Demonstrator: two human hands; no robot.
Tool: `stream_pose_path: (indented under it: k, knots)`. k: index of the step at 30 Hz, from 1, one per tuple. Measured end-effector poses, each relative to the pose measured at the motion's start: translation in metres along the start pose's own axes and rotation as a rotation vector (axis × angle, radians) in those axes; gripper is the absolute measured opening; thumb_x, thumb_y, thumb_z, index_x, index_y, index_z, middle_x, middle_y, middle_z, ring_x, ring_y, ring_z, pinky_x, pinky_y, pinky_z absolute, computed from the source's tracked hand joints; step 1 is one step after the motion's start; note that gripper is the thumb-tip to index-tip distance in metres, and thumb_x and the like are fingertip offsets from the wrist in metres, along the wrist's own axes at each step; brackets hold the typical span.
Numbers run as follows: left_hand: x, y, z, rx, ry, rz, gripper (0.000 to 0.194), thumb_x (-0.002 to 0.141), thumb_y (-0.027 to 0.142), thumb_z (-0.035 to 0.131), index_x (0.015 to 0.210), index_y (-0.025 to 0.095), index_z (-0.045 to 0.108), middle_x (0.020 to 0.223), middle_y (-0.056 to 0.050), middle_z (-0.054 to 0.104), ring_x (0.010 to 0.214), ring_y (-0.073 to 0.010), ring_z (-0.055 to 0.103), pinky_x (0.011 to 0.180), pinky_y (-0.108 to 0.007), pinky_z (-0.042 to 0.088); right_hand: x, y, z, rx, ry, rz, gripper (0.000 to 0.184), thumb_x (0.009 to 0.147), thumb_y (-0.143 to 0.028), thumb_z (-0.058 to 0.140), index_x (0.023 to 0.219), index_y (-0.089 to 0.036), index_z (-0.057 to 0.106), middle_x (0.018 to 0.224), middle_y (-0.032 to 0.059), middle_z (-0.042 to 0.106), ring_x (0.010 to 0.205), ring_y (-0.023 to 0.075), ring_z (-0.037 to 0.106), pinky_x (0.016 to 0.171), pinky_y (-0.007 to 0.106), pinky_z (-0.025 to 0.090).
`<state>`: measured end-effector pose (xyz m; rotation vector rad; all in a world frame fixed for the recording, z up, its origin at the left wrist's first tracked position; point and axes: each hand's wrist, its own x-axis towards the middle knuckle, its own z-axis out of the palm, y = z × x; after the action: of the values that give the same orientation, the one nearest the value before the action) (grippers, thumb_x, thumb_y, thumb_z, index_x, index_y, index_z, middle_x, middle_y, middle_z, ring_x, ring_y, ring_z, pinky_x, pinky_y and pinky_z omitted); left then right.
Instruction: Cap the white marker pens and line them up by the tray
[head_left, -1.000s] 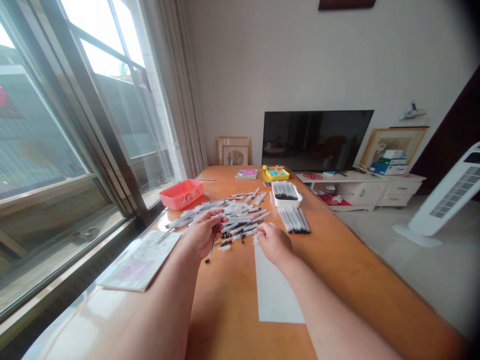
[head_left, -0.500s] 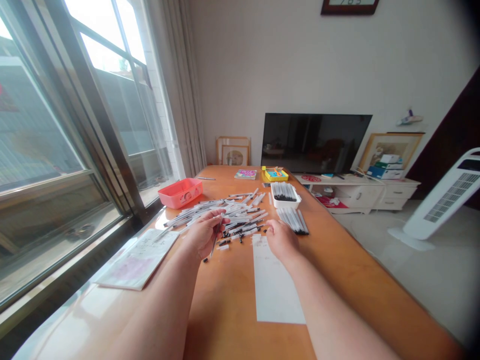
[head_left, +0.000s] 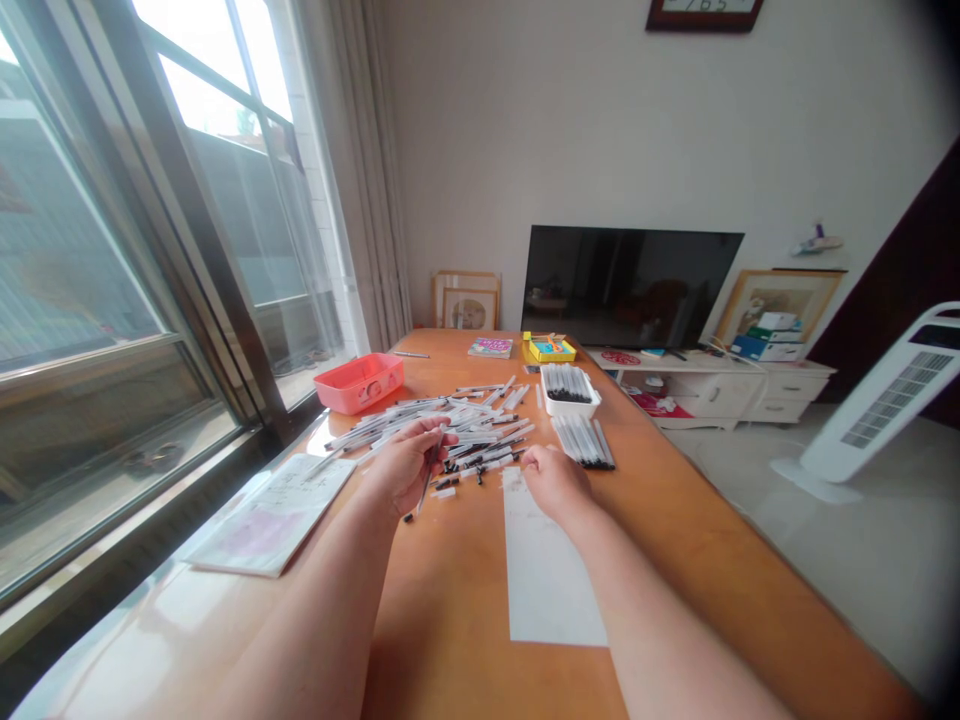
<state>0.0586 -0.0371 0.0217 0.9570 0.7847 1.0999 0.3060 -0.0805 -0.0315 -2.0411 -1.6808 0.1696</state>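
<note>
Your left hand (head_left: 409,466) pinches a pen (head_left: 425,490), likely light, stiff, best held mid-barrel; your right hand (head_left: 556,484) curls, its contents unclear.

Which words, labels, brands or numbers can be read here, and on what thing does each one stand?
"765", apparently, cut by the picture's top edge: wall display.
Handwriting on the notebook and white sheet: too faint or small to read.
Print on the pink booklet and yellow box: too blurred.
</note>
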Motion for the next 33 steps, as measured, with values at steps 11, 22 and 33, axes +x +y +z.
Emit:
stream_pose_path:
  k: [11,22,33]
  knots:
    - [-0.003,0.003,0.006,-0.005,0.029,-0.010,0.030,0.080,0.016,0.075,0.109,0.015,0.067,0.083,-0.007,0.069,0.058,-0.0089,0.057,0.048,-0.018,0.040,0.005,-0.001,-0.001,-0.081,-0.034,-0.054,0.052,0.087,-0.009,0.054,0.130,-0.035,0.067,0.118,0.0036,0.074,0.113,0.0244,0.063,0.084,0.031,0.044]
    - [-0.001,0.000,0.004,0.014,0.016,-0.014,0.034,0.080,0.018,0.074,0.113,0.015,0.067,0.085,-0.008,0.070,0.058,-0.0091,0.058,0.048,-0.018,0.039,0.010,0.007,0.006,-0.071,-0.044,-0.046,0.031,0.082,-0.007,0.058,0.099,-0.025,0.077,0.105,0.0058,0.070,0.099,0.0209,0.064,0.074,0.027,0.040]
    - [-0.004,0.000,0.009,0.038,-0.004,-0.024,0.031,0.083,0.016,0.070,0.113,0.015,0.065,0.085,-0.007,0.069,0.059,-0.0082,0.056,0.050,-0.017,0.040,0.009,0.017,0.010,0.141,-0.023,-0.061,0.022,0.081,-0.011,0.059,0.094,-0.021,0.073,0.100,0.0052,0.073,0.092,0.0187,0.065,0.079,0.025,0.044]
